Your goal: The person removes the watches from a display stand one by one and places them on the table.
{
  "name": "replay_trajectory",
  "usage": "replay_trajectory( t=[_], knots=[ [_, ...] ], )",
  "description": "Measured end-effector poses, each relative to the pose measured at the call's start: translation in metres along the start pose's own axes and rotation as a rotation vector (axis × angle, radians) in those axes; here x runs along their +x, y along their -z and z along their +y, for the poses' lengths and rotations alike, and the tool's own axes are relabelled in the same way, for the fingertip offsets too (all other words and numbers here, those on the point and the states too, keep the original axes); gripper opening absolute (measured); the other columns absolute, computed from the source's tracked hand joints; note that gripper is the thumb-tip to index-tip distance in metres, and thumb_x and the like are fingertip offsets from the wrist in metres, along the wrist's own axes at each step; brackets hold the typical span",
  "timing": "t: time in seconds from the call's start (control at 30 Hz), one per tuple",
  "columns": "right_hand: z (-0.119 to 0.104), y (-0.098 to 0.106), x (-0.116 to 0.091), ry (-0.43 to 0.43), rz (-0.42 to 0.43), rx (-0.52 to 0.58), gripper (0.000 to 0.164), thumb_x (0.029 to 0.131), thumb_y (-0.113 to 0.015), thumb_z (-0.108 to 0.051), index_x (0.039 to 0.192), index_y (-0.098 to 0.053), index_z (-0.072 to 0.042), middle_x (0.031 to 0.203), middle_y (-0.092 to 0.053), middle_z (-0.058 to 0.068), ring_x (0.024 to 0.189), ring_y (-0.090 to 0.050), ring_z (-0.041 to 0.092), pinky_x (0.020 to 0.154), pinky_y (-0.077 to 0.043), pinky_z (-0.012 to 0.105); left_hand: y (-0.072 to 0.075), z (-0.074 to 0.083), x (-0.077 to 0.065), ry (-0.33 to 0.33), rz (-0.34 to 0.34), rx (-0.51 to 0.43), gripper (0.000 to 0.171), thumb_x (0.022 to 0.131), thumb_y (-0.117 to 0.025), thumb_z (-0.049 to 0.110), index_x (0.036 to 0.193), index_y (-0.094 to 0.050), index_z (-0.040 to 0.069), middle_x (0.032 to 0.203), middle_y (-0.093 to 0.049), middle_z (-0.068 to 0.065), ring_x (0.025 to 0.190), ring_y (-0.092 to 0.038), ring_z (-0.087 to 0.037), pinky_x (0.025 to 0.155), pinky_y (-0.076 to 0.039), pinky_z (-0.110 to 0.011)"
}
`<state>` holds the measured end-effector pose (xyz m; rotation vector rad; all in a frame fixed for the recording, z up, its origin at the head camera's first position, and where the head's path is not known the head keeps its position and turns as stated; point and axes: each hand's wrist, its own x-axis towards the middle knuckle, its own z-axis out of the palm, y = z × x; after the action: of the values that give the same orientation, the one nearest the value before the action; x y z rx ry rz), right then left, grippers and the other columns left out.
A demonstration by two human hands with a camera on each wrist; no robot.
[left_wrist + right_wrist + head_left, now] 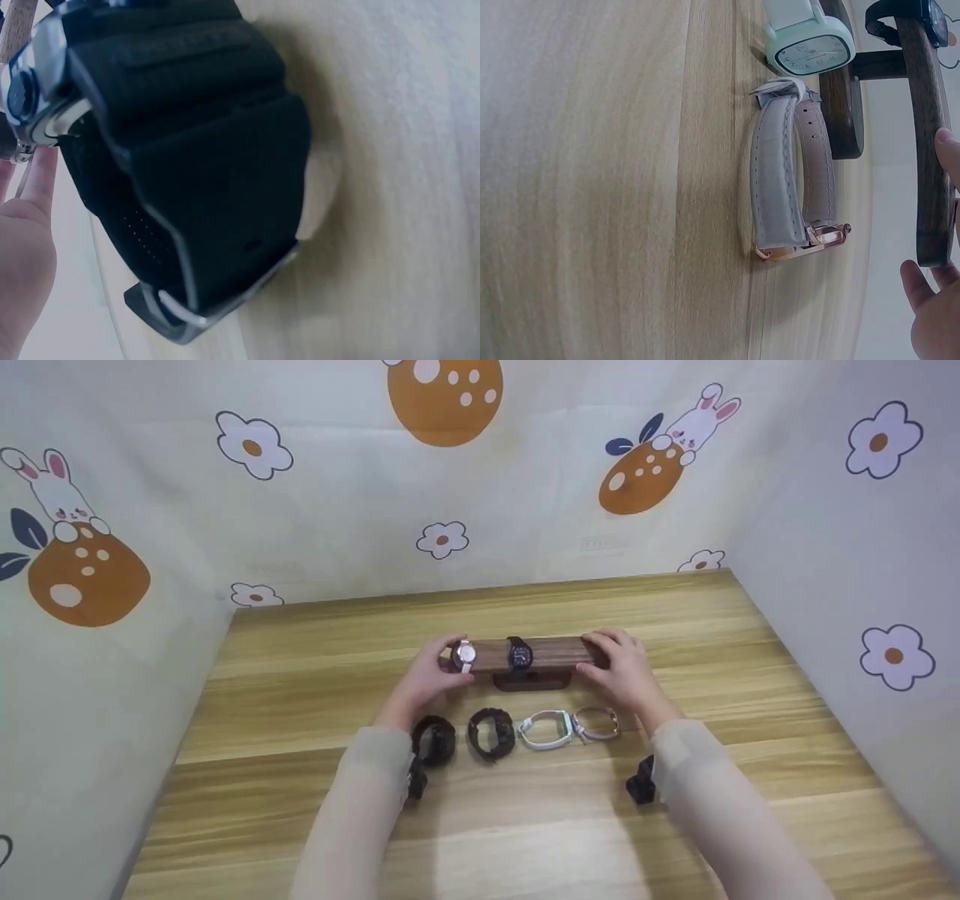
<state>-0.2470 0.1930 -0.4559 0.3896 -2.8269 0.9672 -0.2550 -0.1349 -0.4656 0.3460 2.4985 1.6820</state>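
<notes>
Watch stand [540, 654] sits mid-worktop [300, 675], long axis crosswise to me; my left hand [431, 675] and right hand [622, 667] curl fingers round opposite ends, equally near.

Under your hands the stand [551, 654] is dark wood, smooth with a low sheen; its bar [922, 142] shows fine grain along its length. Your table [720, 735] is pale wood-grain laminate, smooth and faintly glossy where light pools near you. The grey strap [776, 176] looks like matt leather with stitched edges, ending in a shiny rose-gold metal buckle [802, 246]. The mint watch [810, 41] has a smooth, satin plastic case. Close to your left wrist, the black strap [202, 150] is matt rubbery plastic, dotted with tiny holes, with polished metal at its clasp [180, 307]. The walls [337, 510] are printed cloth, matt and slightly creased.
</notes>
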Motion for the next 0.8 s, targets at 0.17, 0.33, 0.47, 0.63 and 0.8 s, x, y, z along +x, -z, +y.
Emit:
replay_trajectory(
  t=[0.17, 0.33, 0.47, 0.63, 0.8],
  knots=[
    [0.000, 0.000, 0.000, 0.015, 0.015, -0.019, 0.054, 0.082, -0.072, -0.026, 0.129, -0.055, -0.007, 0.131, -0.047, 0.017, 0.118, -0.036, 0.040, 0.100, -0.029, 0.052, 0.002, 0.000, -0.002, -0.011, 0.011, 0.026, 0.071, 0.071, -0.077, 0.002, 0.135, -0.048, 0.009, 0.131, -0.047, -0.014, 0.100, -0.055, -0.028, 0.089, -0.047, -0.037],
    [0.000, 0.001, 0.000, 0.012, 0.008, -0.021, 0.053, 0.081, -0.072, -0.026, 0.128, -0.055, -0.007, 0.131, -0.047, 0.017, 0.118, -0.036, 0.041, 0.100, -0.029, 0.052, 0.004, -0.003, -0.006, -0.029, 0.026, 0.011, 0.071, 0.070, -0.077, 0.000, 0.135, -0.049, 0.009, 0.129, -0.047, -0.015, 0.098, -0.056, -0.029, 0.086, -0.049, -0.036],
    [-0.002, 0.001, 0.000, -0.011, -0.004, -0.010, 0.055, 0.082, -0.072, -0.026, 0.130, -0.053, -0.008, 0.134, -0.045, 0.017, 0.121, -0.033, 0.040, 0.102, -0.028, 0.054, 0.008, -0.006, -0.010, -0.060, 0.038, -0.019, 0.071, 0.070, -0.076, -0.003, 0.135, -0.048, 0.005, 0.128, -0.048, -0.017, 0.093, -0.057, -0.030, 0.082, -0.052, -0.035],
    [-0.002, 0.001, 0.000, -0.025, -0.016, -0.004, 0.057, 0.082, -0.071, -0.028, 0.132, -0.052, -0.009, 0.136, -0.043, 0.016, 0.122, -0.033, 0.039, 0.102, -0.028, 0.054, 0.012, -0.006, -0.016, -0.034, 0.057, -0.073, 0.071, 0.071, -0.074, -0.005, 0.135, -0.047, 0.007, 0.127, -0.048, -0.016, 0.092, -0.057, -0.030, 0.078, -0.053, -0.034],
    [-0.001, 0.002, -0.001, -0.023, -0.018, -0.005, 0.056, 0.082, -0.071, -0.028, 0.132, -0.052, -0.009, 0.136, -0.043, 0.016, 0.121, -0.033, 0.039, 0.102, -0.028, 0.054, 0.014, -0.008, -0.025, -0.012, 0.057, -0.117, 0.069, 0.072, -0.073, -0.007, 0.135, -0.048, 0.007, 0.123, -0.047, -0.017, 0.094, -0.057, -0.035, 0.075, -0.054, -0.032]
  ],
)
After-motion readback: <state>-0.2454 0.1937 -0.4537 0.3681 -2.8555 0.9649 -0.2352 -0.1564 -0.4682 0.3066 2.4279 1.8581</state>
